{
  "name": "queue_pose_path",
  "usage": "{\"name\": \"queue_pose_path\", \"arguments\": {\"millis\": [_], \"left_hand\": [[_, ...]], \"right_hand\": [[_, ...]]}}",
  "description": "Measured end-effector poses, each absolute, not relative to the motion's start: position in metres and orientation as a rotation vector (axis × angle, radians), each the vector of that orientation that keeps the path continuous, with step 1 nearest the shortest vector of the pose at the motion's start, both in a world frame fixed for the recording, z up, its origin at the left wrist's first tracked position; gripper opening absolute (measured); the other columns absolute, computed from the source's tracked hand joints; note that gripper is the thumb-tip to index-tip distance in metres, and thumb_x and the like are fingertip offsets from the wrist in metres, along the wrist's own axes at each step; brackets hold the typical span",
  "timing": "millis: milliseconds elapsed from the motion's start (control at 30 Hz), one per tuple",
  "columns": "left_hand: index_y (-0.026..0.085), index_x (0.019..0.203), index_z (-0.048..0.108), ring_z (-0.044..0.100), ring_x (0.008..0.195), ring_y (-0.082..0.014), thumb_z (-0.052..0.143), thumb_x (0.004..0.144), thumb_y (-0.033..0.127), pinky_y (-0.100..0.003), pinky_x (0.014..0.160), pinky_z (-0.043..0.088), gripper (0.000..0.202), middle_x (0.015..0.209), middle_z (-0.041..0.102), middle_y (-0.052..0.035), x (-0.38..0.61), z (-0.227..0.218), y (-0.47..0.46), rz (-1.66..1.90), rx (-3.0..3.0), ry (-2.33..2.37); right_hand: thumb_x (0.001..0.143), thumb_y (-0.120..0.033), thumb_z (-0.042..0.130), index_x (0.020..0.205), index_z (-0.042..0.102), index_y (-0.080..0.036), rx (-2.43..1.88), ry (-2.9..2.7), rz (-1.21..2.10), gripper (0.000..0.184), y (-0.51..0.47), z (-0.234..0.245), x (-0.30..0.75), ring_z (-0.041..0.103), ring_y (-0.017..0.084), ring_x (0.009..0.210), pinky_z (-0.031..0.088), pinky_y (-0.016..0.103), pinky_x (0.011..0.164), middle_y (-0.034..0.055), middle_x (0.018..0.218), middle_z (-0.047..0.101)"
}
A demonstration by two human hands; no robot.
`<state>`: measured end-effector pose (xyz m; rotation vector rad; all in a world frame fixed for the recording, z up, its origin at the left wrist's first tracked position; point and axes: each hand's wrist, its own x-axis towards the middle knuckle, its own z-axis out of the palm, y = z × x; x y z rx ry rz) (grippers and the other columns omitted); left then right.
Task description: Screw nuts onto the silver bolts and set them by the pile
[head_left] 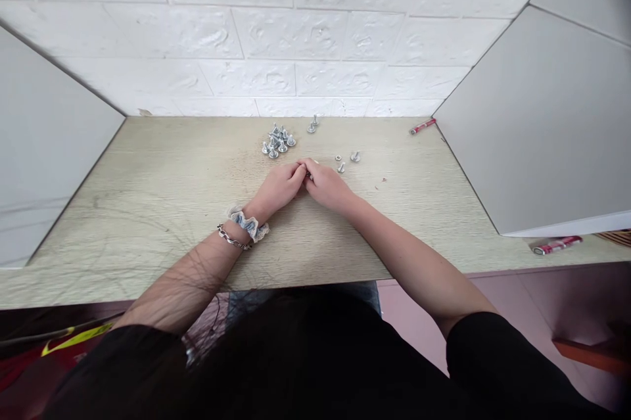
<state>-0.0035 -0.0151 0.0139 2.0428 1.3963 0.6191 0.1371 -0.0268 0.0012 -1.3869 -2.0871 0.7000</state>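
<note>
My left hand (280,186) and my right hand (325,185) meet over the middle of the table, fingers closed and touching. Between their fingertips shows a bit of metal, apparently a bolt (309,175), mostly hidden by the fingers. Just beyond my left hand lies a pile of several silver bolts (277,140) with washers or nuts on them. To the right of my right hand are a loose nut (338,158), a small bolt (342,168) and a bolt with a wide washer (355,156). Farther back, two bolts (311,127) stand close together.
The pale wooden table (172,163) ends at a white brick-patterned wall (266,32). Grey panels (532,111) close off both sides. One red battery (422,126) lies at the back right, another red battery (557,245) near the right front edge. Dark hair strands cross the lower left.
</note>
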Motion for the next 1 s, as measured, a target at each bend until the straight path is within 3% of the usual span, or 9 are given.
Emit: {"name": "queue_pose_path", "arguments": {"millis": [467,800,1000], "left_hand": [[0.015,0.088,0.064,0.064,0.081,-0.0224,0.029,0.094,0.029,-0.033,0.076,0.046,0.038,0.094,0.072,-0.0105,-0.0029,0.0121,-0.0160,0.323,2.351,1.380],[0.016,0.080,0.063,0.062,0.076,-0.0186,0.034,0.091,0.028,-0.030,0.075,0.046,0.033,0.083,0.070,-0.0061,-0.0058,0.0112,-0.0127,0.460,2.226,1.296],[0.018,0.065,0.055,0.055,0.061,-0.0151,0.034,0.089,0.027,-0.027,0.061,0.041,0.034,0.058,0.058,-0.0003,-0.0060,0.0147,-0.0128,0.566,2.050,1.282]], "right_hand": [[0.082,-0.011,0.037,0.112,0.055,-0.014,-1.473,-2.245,0.570,0.035,-0.0286,-0.0008,0.1396,0.058,0.025,0.092,0.045,0.038,0.083,0.0135,0.106,0.063],[0.083,-0.012,0.035,0.112,0.054,-0.015,-1.444,-2.224,0.595,0.035,-0.0249,-0.0078,0.1394,0.057,0.024,0.098,0.044,0.038,0.087,0.0134,0.110,0.062],[0.080,-0.029,0.052,0.098,0.054,-0.017,-1.498,-2.178,0.577,0.022,-0.0284,0.0001,0.1400,0.055,0.023,0.092,0.044,0.035,0.079,0.0105,0.103,0.061]]}}
